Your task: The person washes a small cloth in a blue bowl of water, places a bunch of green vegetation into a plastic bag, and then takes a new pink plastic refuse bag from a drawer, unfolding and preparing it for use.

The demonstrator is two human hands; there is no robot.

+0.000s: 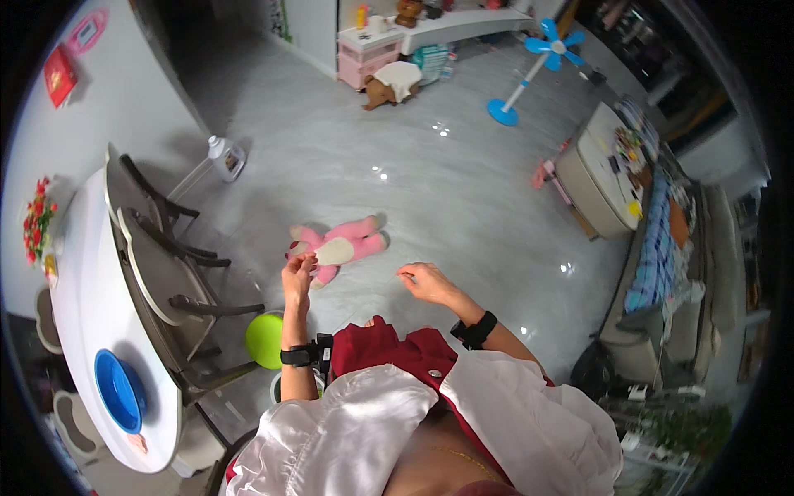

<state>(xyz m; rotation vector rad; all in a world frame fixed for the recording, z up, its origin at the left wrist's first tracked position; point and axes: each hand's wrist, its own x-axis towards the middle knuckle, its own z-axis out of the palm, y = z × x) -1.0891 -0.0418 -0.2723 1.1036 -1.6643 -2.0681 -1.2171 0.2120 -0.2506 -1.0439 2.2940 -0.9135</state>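
Note:
My left hand (300, 268) is raised in front of me with thumb and fingertips brought together. In the picture it overlaps a pink plush bear (338, 249), which lies on its back on the floor below. My right hand (428, 283) hovers to the right of the toy, fingers bent and tips close together. A faint thin line shows by the right fingertips, too fine to make out. Whether either hand pinches something small cannot be told. Black straps (476, 330) circle both wrists.
A white dining table (80, 297) with a blue basin (118, 390) and chairs (155, 266) stand at left. A green round stool top (265, 341) is near my left forearm. Farther off are a white jug (227, 160), a blue fan (504, 111) and a brown plush toy (379, 93).

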